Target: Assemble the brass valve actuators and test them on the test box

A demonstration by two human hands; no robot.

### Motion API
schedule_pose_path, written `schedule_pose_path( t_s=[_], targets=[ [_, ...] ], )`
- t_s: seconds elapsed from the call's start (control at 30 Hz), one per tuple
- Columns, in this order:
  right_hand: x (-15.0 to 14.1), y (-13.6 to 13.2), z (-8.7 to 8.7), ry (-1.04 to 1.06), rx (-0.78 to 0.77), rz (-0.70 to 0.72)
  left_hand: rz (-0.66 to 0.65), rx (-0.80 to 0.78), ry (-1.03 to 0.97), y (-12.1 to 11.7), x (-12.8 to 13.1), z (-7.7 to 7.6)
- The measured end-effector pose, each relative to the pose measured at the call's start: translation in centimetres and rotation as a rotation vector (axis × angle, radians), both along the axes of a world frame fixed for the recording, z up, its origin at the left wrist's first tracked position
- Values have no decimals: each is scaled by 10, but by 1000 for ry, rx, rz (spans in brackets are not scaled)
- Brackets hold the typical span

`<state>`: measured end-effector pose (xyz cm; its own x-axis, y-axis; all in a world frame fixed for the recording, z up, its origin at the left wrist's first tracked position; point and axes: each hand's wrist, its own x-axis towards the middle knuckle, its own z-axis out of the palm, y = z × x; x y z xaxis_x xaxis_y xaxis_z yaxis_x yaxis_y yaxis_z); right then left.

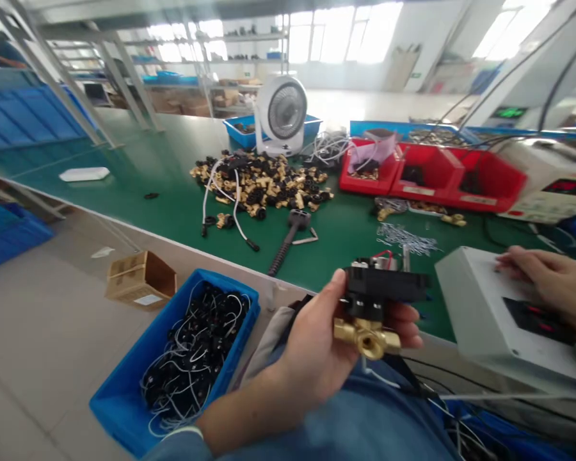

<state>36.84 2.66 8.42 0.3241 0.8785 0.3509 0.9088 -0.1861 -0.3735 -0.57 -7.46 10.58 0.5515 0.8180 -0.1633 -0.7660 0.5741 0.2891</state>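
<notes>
My left hand (317,346) is closed around a motorized valve, a brass valve body (368,339) with a black actuator (386,285) on top. The brass port faces me, and a white cable hangs below it. A red wire shows behind the actuator. At the right, my right hand (550,275) rests on the sloped top of a grey control box (480,282). Its fingers are curled together at the box's upper edge; what they pinch, if anything, is too small to make out. A dark display panel (532,317) with red marks lies below that hand.
A heap of brass valve bodies (264,182) covers the green bench, near a white fan (283,112). Red bins (427,176) stand behind metal clips (406,238). A black-handled tool (290,240) lies at the front edge. Below left, a blue crate (125,397) holds black cabled parts beside a cardboard box (141,278).
</notes>
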Motion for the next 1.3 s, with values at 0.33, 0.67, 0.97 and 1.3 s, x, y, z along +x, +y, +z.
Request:
schedule_pose_path(
  t_s=[0.33,0.67,0.97,1.3],
  targets=[
    [-9,-6,-2,390,-17,-76,33,50,65,-5,0,2],
    [-13,-10,-1,401,4,-70,76,95,92,-5,0,0],
    [-8,-8,-4,398,10,-55,88,115,112,-8,0,-1],
    [-12,-9,-2,394,-2,-73,87,110,131,-7,1,0]
  ],
)
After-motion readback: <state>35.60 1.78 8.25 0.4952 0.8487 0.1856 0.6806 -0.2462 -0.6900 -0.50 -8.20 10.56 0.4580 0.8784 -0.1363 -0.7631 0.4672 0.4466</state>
